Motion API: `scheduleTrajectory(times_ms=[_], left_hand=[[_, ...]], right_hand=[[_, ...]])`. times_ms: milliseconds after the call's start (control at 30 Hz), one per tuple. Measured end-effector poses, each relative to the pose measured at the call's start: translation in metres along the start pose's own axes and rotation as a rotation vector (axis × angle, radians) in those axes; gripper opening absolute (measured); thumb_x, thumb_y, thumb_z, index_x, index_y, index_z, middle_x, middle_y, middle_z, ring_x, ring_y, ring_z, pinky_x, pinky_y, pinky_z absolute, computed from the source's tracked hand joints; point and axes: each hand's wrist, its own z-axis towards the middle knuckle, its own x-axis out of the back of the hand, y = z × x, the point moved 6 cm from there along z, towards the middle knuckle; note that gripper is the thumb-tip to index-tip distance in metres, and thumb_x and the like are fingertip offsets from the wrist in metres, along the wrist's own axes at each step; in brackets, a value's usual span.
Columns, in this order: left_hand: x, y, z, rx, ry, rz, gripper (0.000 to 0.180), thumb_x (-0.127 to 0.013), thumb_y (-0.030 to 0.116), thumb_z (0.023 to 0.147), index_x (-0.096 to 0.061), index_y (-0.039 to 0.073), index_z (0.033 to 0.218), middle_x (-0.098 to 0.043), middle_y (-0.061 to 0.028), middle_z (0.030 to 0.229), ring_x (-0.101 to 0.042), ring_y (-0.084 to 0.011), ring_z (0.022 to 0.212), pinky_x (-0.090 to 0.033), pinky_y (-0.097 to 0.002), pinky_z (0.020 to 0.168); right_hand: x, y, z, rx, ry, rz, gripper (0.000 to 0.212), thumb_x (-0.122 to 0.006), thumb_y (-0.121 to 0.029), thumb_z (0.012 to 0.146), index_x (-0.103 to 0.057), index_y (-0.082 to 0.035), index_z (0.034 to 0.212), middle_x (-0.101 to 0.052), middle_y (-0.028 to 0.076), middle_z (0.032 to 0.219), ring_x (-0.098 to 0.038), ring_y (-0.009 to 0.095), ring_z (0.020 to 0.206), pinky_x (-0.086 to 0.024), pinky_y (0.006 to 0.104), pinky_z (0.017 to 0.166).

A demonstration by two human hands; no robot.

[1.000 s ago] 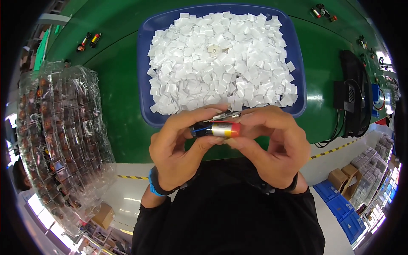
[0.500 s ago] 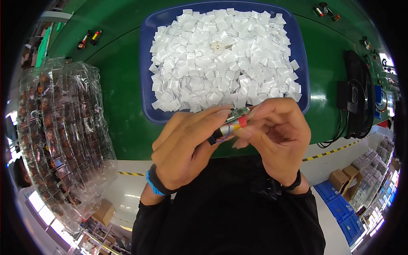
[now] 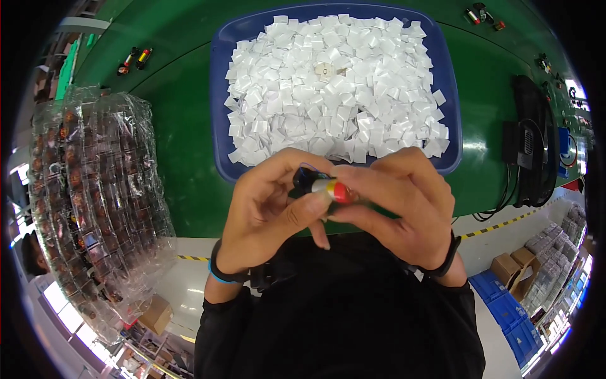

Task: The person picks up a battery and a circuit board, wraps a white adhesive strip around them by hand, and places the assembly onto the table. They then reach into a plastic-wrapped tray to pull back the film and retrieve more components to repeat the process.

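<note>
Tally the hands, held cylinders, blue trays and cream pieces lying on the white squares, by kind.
Left hand and right hand: 2
Held cylinder: 1
Blue tray: 1
Cream piece: 1
Total: 5

From the left hand (image 3: 262, 211) and right hand (image 3: 407, 211), green tabletop (image 3: 184, 151) lies open at ten and two o'clock, while the blue tray (image 3: 219, 107) blocks twelve, clear blister trays (image 3: 95, 202) nine, a black vented box (image 3: 512, 145) nearly three.
</note>
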Motion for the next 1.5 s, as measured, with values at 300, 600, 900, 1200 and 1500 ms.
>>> scheduleTrajectory(times_ms=[300,600,900,1200,1500], left_hand=[[-0.007,0.004,0.002,0.094,-0.152,0.067,0.027,-0.067,0.006,0.096,-0.058,-0.005,0.118,-0.065,-0.0084,0.095,-0.062,-0.0097,0.061,-0.050,-0.0215,0.050],[0.013,0.100,0.091,-0.195,0.064,0.759,0.039,-0.075,0.033,0.090,-0.068,0.002,0.113,-0.067,-0.0054,0.094,-0.057,-0.0068,0.062,-0.046,-0.0211,0.047],[0.207,0.146,0.298,-0.761,0.517,1.987,0.037,-0.075,0.036,0.088,-0.069,0.019,0.121,-0.070,-0.0088,0.100,-0.066,-0.0189,0.079,-0.053,-0.0331,0.066],[0.145,0.128,0.313,-0.478,0.013,1.508,0.029,-0.079,0.022,0.084,-0.063,0.013,0.107,-0.072,-0.0101,0.093,-0.068,-0.0247,0.083,-0.051,-0.0383,0.072],[-0.001,0.136,0.161,-0.575,-0.077,1.159,0.021,-0.073,0.000,0.085,-0.059,-0.001,0.101,-0.069,-0.0074,0.093,-0.068,-0.0159,0.090,-0.057,-0.0302,0.084]], right_hand=[[0.010,-0.008,0.002,0.205,-0.134,-0.172,0.045,-0.090,-0.014,0.064,-0.077,-0.003,0.106,-0.062,0.005,0.084,-0.061,0.014,0.065,-0.048,0.0237,0.056],[0.018,-0.009,0.015,-0.245,0.018,0.018,0.050,-0.085,0.001,0.071,-0.069,0.002,0.118,-0.064,0.010,0.089,-0.065,0.016,0.069,-0.052,0.0241,0.063],[0.038,0.005,0.015,-0.169,-0.166,-0.066,0.039,-0.077,0.009,0.077,-0.069,0.000,0.114,-0.065,0.009,0.090,-0.065,0.013,0.074,-0.051,0.0237,0.065],[0.057,0.025,0.072,-0.203,-0.144,-0.089,0.027,-0.074,0.002,0.083,-0.070,-0.003,0.110,-0.066,0.006,0.091,-0.064,0.012,0.073,-0.050,0.0225,0.063],[0.052,0.042,0.119,-0.081,0.102,-0.219,0.016,-0.075,-0.003,0.086,-0.072,-0.003,0.102,-0.069,0.005,0.093,-0.064,0.014,0.075,-0.051,0.0236,0.061]])
